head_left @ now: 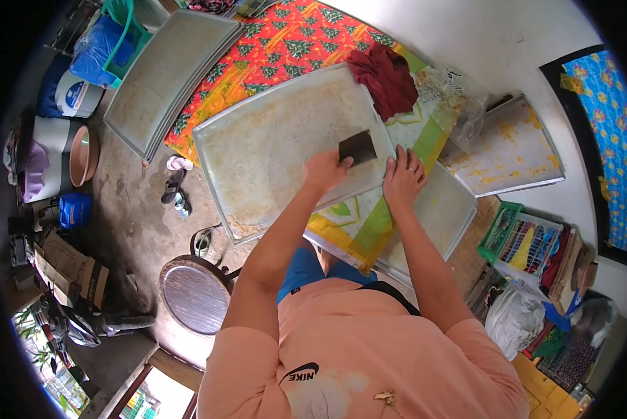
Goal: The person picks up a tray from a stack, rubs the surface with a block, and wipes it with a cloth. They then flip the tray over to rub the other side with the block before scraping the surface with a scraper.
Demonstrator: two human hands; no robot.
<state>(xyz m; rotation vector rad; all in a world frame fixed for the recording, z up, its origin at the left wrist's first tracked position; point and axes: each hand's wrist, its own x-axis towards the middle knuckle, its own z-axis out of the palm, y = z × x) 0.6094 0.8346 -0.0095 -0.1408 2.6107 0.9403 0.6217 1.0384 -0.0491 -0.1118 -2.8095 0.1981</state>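
A large, shallow metal tray (271, 140) with a stained, scuffed surface lies in front of me on the covered table. My left hand (325, 172) is closed on a dark, flat rectangular scraper (359, 148), which lies against the tray near its right side. My right hand (405, 180) rests at the tray's right edge, fingers stretched out and lying flat, with nothing held in them. A crumpled dark red cloth (384, 78) sits at the tray's upper right corner.
Stacked metal trays (177, 70) stand at the left. A yellow-stained tray (512, 150) leans by the wall, another tray (432, 216) below it. Near me are a round wooden stool (194, 295) and a basket of items (530, 241). Slippers (173, 185) lie on the floor.
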